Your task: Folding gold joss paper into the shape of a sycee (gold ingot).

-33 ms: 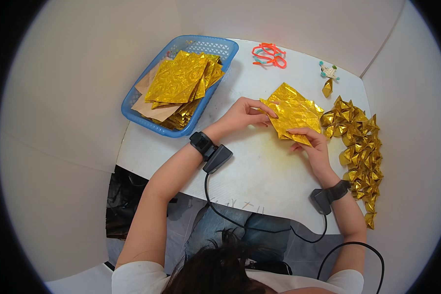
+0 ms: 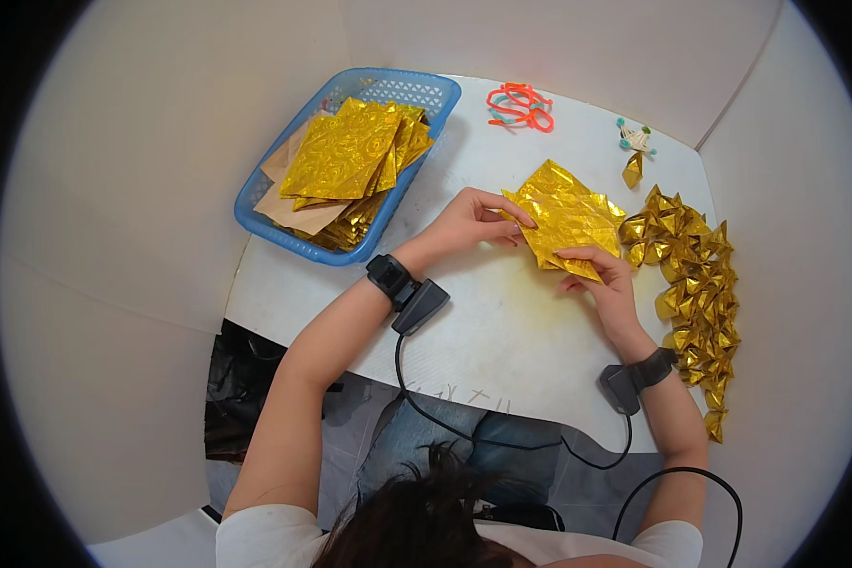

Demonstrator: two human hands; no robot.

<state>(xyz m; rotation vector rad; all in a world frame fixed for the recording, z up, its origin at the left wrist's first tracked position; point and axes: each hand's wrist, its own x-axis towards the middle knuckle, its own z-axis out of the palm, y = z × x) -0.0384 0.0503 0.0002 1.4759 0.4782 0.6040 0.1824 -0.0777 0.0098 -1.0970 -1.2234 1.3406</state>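
Both of my hands hold a crumpled gold foil sheet (image 2: 568, 216) lying on the white table (image 2: 502, 331). My left hand (image 2: 469, 222) pinches the sheet's left edge with fingers and thumb. My right hand (image 2: 606, 282) grips its lower right corner. Each wrist wears a black band with a small black device and a cable running down toward my lap.
A blue plastic basket (image 2: 256, 216) at the table's left holds a stack of flat gold sheets (image 2: 346, 151) over some brown paper. Several folded gold pieces (image 2: 696, 284) lie heaped along the right edge. An orange-red cord (image 2: 519, 106), a small white figure (image 2: 634, 138) and one folded gold piece (image 2: 632, 171) lie at the back.
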